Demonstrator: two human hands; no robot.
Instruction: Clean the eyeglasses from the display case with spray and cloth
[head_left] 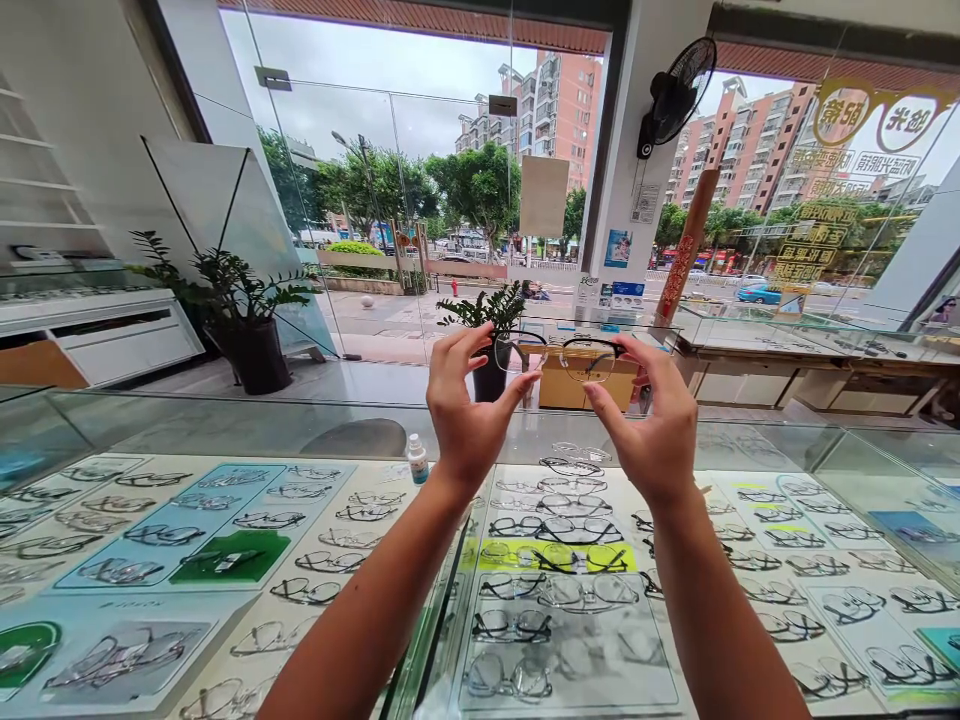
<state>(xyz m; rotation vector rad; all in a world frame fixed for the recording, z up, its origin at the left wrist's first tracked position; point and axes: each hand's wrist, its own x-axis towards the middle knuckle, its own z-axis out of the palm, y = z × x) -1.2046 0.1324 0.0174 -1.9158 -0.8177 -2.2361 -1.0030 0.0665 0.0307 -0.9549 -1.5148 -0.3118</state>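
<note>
A pair of eyeglasses (589, 360) with dark upper rims and clear lenses is held up above the glass display case (360, 428). My left hand (469, 395) pinches its left side, with the thumb below the lens and the fingers at the top edge. On the other side my right hand (656, 410) grips the dark end piece, thumb under the right lens. Both hands are closed on the frame. Beneath my forearms, rows of eyeglasses (574, 530) lie inside the case. A small white bottle (417, 460) stands near my left forearm.
Potted plants (259, 355) stand on the floor to the left and beyond my hands. A cardboard box (547, 385) sits behind the eyeglasses. Another display counter (795, 350) runs along the right window. A black fan (675, 95) hangs on the pillar.
</note>
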